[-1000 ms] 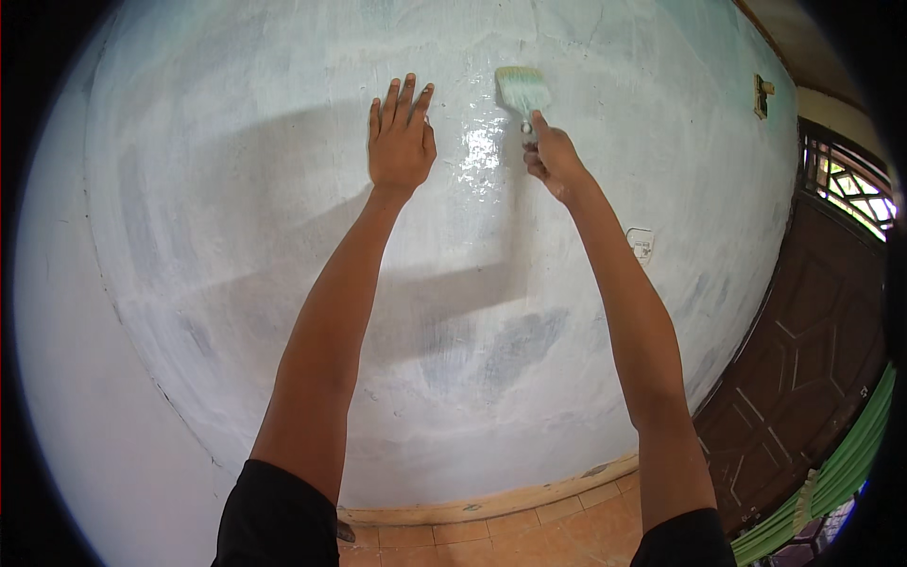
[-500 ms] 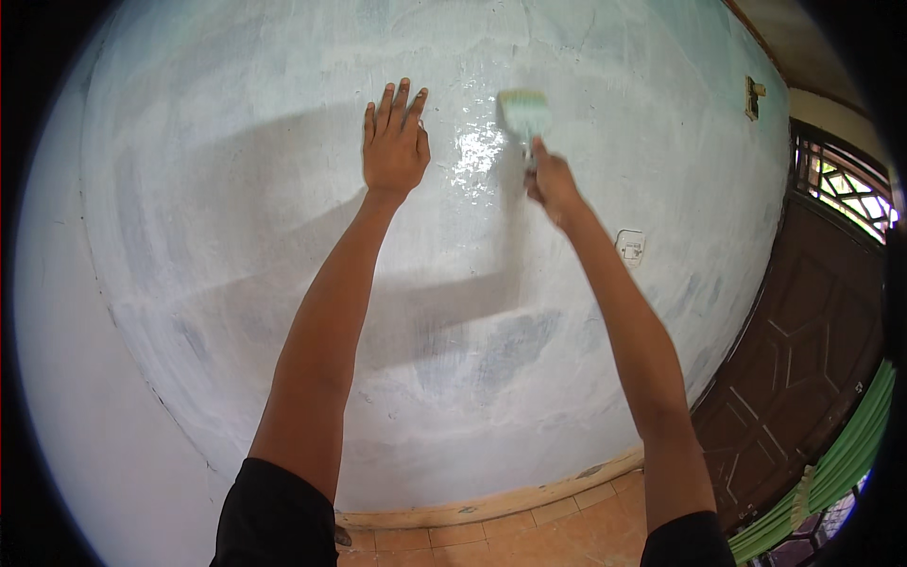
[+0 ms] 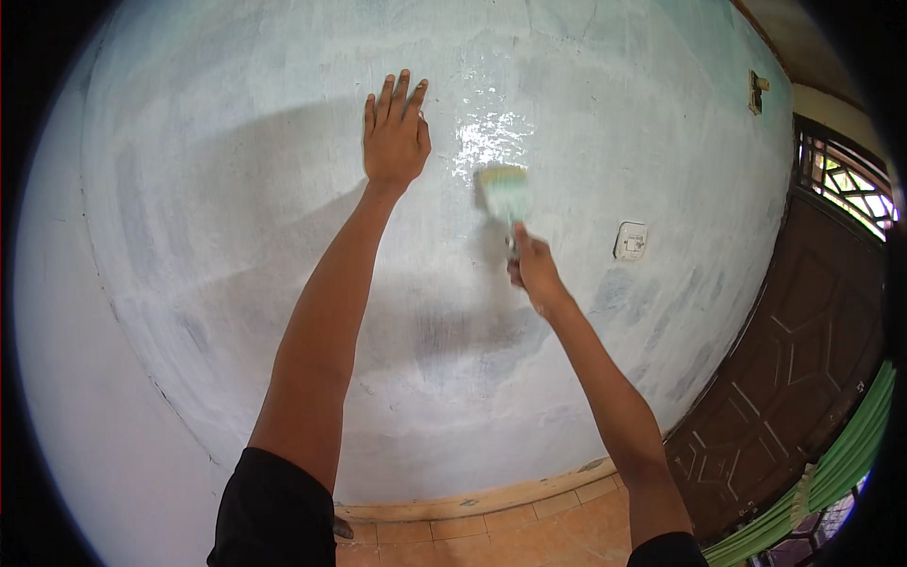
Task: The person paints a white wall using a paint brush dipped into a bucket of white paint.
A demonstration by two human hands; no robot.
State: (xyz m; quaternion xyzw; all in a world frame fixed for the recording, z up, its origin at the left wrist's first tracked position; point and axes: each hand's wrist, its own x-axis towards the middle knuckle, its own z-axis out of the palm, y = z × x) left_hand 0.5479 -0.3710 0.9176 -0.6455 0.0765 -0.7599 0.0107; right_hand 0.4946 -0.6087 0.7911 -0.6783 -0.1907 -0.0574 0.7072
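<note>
the right hand (image 3: 537,272) has its grip closed on a wide flat paintbrush (image 3: 508,198), bristles (image 3: 504,176) up, at the whitish wall (image 3: 529,406) just below a glossy patch (image 3: 493,137); the left hand (image 3: 395,146) lies open and spread on the wall.

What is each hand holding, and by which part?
The right hand grips a wide brush by its handle; the left hand holds nothing, lying open against the wall.

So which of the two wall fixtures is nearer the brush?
The white wall plate, just right of the right hand holding the brush; the other, a yellowish fitting, sits higher and farther right.
</note>
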